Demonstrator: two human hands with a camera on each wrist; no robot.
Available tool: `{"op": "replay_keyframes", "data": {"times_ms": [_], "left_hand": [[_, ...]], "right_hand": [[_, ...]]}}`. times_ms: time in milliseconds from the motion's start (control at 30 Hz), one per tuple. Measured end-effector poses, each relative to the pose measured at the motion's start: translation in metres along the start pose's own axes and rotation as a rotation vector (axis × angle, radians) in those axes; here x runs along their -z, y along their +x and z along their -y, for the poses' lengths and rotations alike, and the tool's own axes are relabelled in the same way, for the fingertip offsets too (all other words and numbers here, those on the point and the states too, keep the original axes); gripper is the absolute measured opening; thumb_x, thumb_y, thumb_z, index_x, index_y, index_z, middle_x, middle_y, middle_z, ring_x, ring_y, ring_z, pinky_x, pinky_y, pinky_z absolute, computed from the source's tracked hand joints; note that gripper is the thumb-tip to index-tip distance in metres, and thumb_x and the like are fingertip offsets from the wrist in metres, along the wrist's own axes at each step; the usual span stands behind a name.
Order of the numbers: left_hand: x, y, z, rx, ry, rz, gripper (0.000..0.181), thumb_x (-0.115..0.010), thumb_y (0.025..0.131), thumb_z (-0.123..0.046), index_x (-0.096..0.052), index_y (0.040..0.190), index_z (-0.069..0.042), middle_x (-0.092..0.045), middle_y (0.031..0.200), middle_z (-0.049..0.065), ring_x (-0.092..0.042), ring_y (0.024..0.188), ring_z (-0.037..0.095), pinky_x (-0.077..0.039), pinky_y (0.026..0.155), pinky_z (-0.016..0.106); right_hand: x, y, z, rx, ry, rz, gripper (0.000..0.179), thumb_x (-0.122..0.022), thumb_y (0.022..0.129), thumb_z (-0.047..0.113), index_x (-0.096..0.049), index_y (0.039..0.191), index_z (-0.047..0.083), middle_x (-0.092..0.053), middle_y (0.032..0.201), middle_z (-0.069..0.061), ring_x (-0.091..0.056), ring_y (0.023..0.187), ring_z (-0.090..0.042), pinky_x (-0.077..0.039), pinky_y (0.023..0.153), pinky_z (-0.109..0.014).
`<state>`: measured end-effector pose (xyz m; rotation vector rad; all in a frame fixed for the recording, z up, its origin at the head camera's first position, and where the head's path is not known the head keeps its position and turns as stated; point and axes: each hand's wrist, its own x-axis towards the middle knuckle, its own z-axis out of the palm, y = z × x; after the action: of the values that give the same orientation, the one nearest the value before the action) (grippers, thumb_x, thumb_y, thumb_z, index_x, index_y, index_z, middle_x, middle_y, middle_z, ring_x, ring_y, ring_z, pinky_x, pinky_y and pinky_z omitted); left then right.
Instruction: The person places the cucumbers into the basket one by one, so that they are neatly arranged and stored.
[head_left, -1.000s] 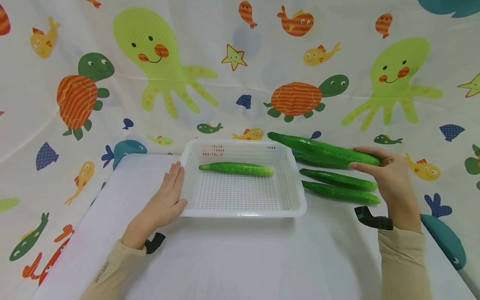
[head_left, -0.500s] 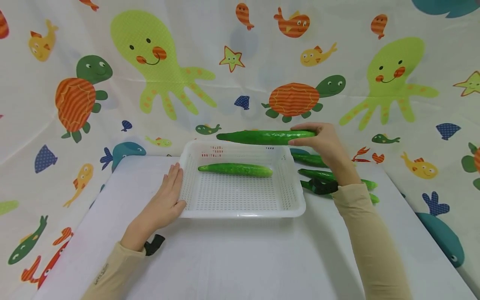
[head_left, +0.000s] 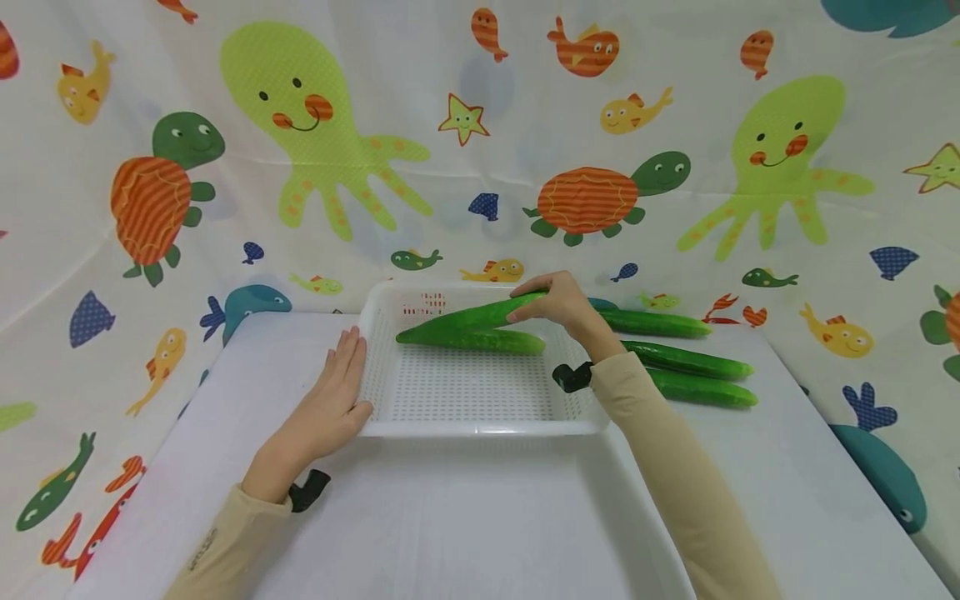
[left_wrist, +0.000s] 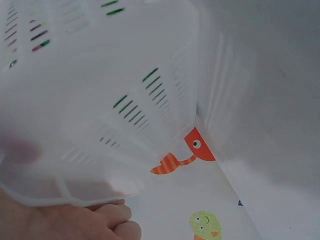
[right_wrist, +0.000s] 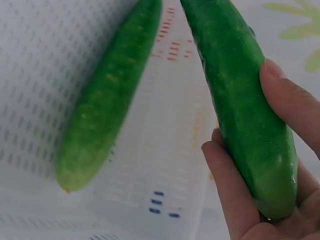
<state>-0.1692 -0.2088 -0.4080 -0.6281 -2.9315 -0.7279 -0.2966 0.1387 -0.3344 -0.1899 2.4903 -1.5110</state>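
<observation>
My right hand grips a cucumber by its right end, thumb on one side and fingers on the other. That cucumber slants over the white perforated basket, its left end low near another cucumber lying in the basket. Whether the two touch, I cannot tell. Against the basket's left wall rests my left hand, its fingers straight. In the left wrist view, part of this hand shows beside the basket wall.
Right of the basket, three more cucumbers lie on the white table: a back one, a middle one and a front one. My right forearm partly covers them. A curtain printed with sea animals hangs behind the table.
My right hand has carried the cucumber left from the pile, over the basket's back rim, then lowered it into the basket. My left hand has stayed at the basket's left side.
</observation>
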Motion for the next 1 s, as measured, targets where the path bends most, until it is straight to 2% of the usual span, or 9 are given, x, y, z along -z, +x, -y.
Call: {"op": "replay_keyframes", "data": {"times_ms": [133,233,400,567,800,1000], "left_hand": [[-0.001,0.001,0.0,-0.003,-0.001,0.002,0.084,-0.046,0.087,-0.012,-0.001,0.153,0.012,0.012,0.163,0.021,0.009,0.15,0.038,0.0,0.121,0.05],[-0.001,0.001,0.0,-0.004,0.002,0.003,0.084,-0.046,0.087,-0.012,-0.001,0.153,0.012,0.011,0.163,0.022,0.009,0.15,0.038,0.001,0.121,0.049],[-0.001,0.001,0.0,-0.001,0.007,0.003,0.084,-0.046,0.087,-0.012,-0.001,0.153,0.011,0.012,0.163,0.02,0.01,0.15,0.036,0.001,0.121,0.049],[0.0,0.0,-0.001,-0.007,0.01,-0.004,0.084,-0.046,0.087,-0.012,-0.001,0.153,0.012,0.011,0.163,0.021,0.01,0.15,0.037,0.001,0.121,0.049],[0.0,0.0,-0.001,-0.005,0.005,0.0,0.084,-0.046,0.087,-0.012,-0.001,0.153,0.011,0.011,0.163,0.022,0.01,0.15,0.037,0.003,0.121,0.047],[0.0,0.0,0.0,-0.005,0.006,0.003,0.084,-0.046,0.087,-0.012,0.0,0.153,0.011,0.011,0.163,0.022,0.01,0.15,0.037,0.003,0.121,0.047]], "right_hand": [[-0.013,0.003,-0.009,-0.026,-0.031,0.015,0.04,-0.087,0.073,0.01,-0.076,0.111,0.007,-0.048,0.146,-0.01,-0.036,0.14,-0.03,-0.039,0.108,-0.049],[-0.019,0.003,-0.015,-0.027,-0.05,0.011,0.039,-0.087,0.072,0.009,-0.076,0.11,0.006,-0.051,0.143,-0.011,-0.039,0.137,-0.03,-0.039,0.109,-0.048],[-0.025,0.005,-0.022,-0.031,-0.07,-0.013,0.039,-0.086,0.072,0.003,-0.074,0.109,0.0,-0.067,0.119,-0.012,-0.056,0.118,-0.03,-0.046,0.102,-0.045],[-0.03,0.006,-0.027,-0.049,-0.076,-0.027,0.033,-0.081,0.074,-0.004,-0.074,0.107,-0.003,-0.073,0.103,-0.013,-0.064,0.1,-0.03,-0.051,0.095,-0.044],[-0.026,0.001,-0.025,-0.036,-0.053,-0.006,0.033,-0.079,0.076,-0.004,-0.073,0.109,-0.005,-0.073,0.105,-0.014,-0.065,0.099,-0.031,-0.049,0.098,-0.045],[-0.006,-0.009,-0.014,0.005,0.012,0.033,0.03,-0.076,0.082,0.001,-0.071,0.111,-0.002,-0.069,0.115,-0.019,-0.061,0.108,-0.032,-0.044,0.103,-0.05]]}}
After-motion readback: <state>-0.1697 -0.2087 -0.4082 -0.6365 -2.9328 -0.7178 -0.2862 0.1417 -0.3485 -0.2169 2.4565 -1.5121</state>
